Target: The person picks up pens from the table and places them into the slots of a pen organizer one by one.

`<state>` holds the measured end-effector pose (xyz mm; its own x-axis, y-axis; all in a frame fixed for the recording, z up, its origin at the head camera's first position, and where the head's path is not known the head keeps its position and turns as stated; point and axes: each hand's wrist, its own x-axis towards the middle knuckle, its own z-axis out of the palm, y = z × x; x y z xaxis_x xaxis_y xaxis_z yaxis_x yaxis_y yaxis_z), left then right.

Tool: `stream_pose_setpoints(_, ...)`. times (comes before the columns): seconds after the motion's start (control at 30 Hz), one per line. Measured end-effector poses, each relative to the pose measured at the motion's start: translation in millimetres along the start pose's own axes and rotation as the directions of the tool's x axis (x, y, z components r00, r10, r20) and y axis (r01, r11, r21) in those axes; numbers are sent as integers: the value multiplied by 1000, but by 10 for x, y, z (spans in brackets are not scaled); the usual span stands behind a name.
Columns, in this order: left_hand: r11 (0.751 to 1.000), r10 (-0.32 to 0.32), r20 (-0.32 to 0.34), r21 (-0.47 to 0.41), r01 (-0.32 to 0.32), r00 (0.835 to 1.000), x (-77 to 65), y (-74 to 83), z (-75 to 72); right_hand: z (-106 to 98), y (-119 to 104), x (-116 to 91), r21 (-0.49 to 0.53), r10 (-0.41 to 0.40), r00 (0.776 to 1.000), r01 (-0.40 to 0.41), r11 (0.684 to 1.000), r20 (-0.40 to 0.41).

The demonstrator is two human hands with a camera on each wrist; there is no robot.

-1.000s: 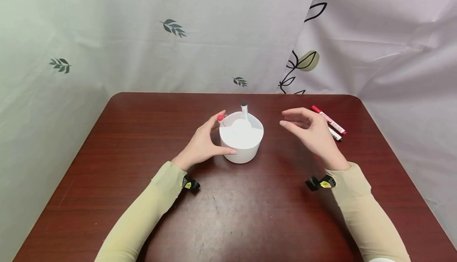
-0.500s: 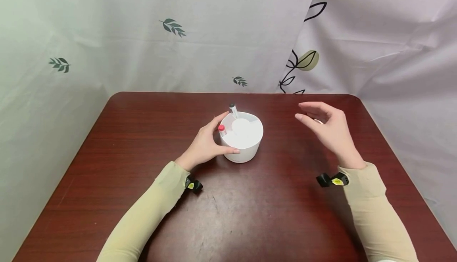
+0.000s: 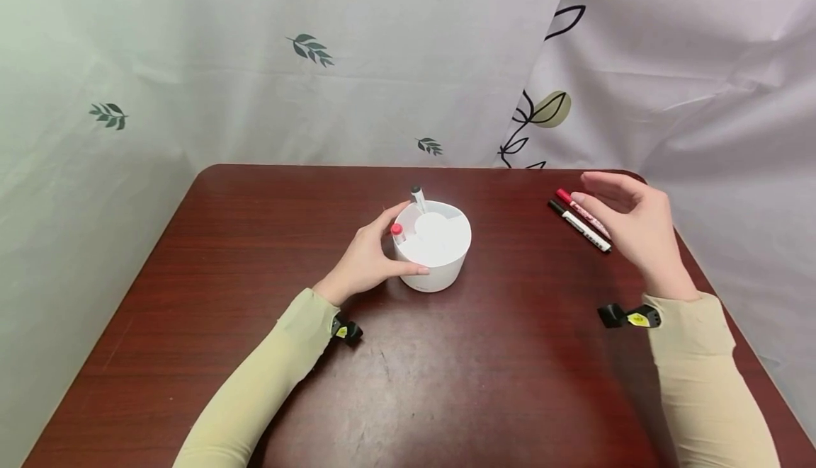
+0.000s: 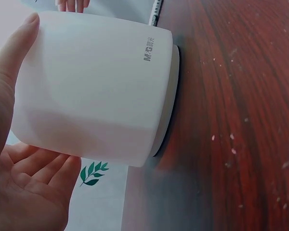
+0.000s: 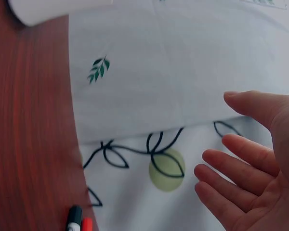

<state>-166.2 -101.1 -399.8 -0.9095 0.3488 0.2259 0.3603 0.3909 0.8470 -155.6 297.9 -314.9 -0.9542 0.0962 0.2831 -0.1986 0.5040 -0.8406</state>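
A white round pen holder stands on the table, gripped at its left side by my left hand, thumb across the front and fingers behind. The left wrist view shows the thumb against the holder's wall. Out of its top stick a red-capped marker and a black-capped marker. On the right, my right hand is raised with nothing in it, fingers loosely bent. Just beside it lie a red marker and a white marker with a black cap, side by side.
The dark red wooden table has its back edge against a light curtain printed with leaves. A second curtain with a larger plant pattern hangs at the right. Black cameras sit on both wrists.
My right hand has moved right, uncovering the two markers on the table. The pen holder has turned in my left hand: its red cap came nearer, its black cap shifted left.
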Motion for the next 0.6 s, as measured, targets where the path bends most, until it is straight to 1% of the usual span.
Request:
stream_pose_setpoints(0.2, 1000, 3, 2, -6, -3, 1000, -6, 8, -3, -109, 131, 19, -39, 44, 999, -44, 998, -5)
stream_pose_setpoints(0.43, 1000, 2, 3, 2, -2, 1000, -2, 1, -2, -173, 362, 26, -114, 92, 996, -91, 989, 1)
stream_pose_setpoints(0.6, 1000, -4, 4, 5, 4, 1000, -1, 13, -2, -213, 505, 17, -140, 120, 993, -119, 983, 1)
